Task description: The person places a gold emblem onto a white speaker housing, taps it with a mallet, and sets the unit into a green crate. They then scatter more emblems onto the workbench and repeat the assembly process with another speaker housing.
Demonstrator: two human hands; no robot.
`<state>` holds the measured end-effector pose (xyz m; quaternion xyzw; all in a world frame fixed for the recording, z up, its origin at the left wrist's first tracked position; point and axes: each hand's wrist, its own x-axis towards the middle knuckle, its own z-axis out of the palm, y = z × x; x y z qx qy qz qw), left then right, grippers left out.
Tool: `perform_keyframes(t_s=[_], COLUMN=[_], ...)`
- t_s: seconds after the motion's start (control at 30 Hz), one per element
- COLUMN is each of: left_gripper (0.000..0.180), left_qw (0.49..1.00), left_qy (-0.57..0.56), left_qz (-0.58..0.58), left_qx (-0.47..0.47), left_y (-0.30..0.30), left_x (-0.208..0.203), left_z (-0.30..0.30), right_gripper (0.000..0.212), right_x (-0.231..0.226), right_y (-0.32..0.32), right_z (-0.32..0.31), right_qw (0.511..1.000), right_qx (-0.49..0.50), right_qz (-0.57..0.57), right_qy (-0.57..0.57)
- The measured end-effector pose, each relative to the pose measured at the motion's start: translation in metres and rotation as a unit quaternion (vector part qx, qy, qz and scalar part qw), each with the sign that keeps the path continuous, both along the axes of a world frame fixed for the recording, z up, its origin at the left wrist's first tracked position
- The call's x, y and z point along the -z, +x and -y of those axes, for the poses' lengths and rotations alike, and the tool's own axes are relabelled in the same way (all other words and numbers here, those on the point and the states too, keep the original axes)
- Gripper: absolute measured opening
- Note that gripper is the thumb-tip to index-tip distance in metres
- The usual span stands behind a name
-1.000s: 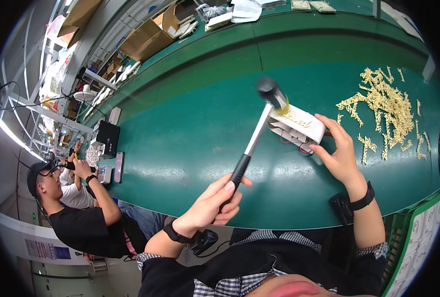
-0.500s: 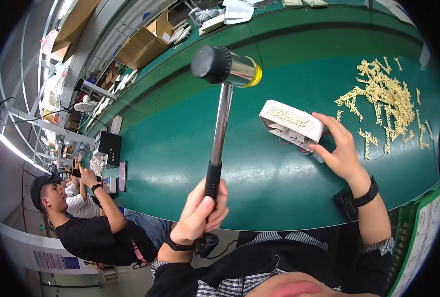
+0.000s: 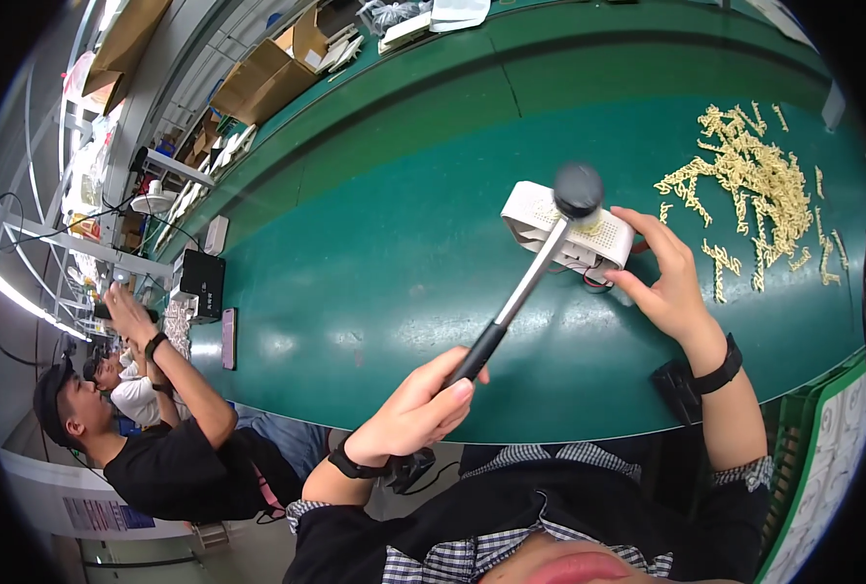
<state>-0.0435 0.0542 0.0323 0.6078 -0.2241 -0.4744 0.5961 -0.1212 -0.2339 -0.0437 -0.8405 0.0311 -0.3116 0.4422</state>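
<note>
My left hand is wrapped round the black grip of a mallet. The mallet's dark round head is over the top of a white plastic housing, hiding the middle of its perforated face and most of the cream lettering there. Whether the head touches the face, I cannot tell. On the green worktop, the housing has its open side toward me, with thin red and black wires showing. My right hand grips the housing's right end between thumb and fingers.
A heap of cream script-shaped pieces lies on the right of the worktop. A phone and a black box are at the left, near a person in black. Cardboard boxes stand beyond the far edge.
The mallet has swung down and right, from raised in the air to over the housing. My right hand keeps its hold. The person at the left has shifted their arms.
</note>
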Motion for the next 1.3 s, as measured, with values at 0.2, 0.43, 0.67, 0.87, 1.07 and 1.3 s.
perform_keyframes(t_s=[0.2,0.43,0.67,0.87,1.07,1.3], left_gripper=[0.033,0.040,0.038,0.031,0.025,0.025], left_qw=[0.993,0.996,0.998,0.989,0.994,0.997], left_qy=[-0.114,0.055,0.009,-0.099,-0.075,-0.070], left_qz=[-0.029,-0.019,-0.064,-0.078,-0.076,0.013], left_qx=[-0.007,0.069,0.011,-0.074,-0.016,0.032], left_y=[0.003,0.002,-0.009,-0.010,-0.007,-0.010], left_x=[-0.007,-0.003,-0.002,-0.006,0.006,0.016], left_z=[-0.003,-0.007,-0.003,-0.015,-0.025,-0.019], right_gripper=[0.056,0.056,0.055,0.055,0.056,0.053], right_x=[0.001,0.003,-0.004,0.003,0.013,0.008], right_y=[-0.001,-0.003,-0.001,-0.002,-0.002,-0.002], right_z=[0.000,0.004,0.001,-0.003,-0.003,-0.004], right_qw=[1.000,1.000,1.000,0.999,0.999,0.999], right_qx=[0.003,0.004,-0.005,0.015,0.006,0.010], right_qz=[0.001,0.001,-0.021,-0.027,-0.029,-0.043], right_qy=[-0.006,-0.026,-0.017,-0.043,-0.011,-0.006])
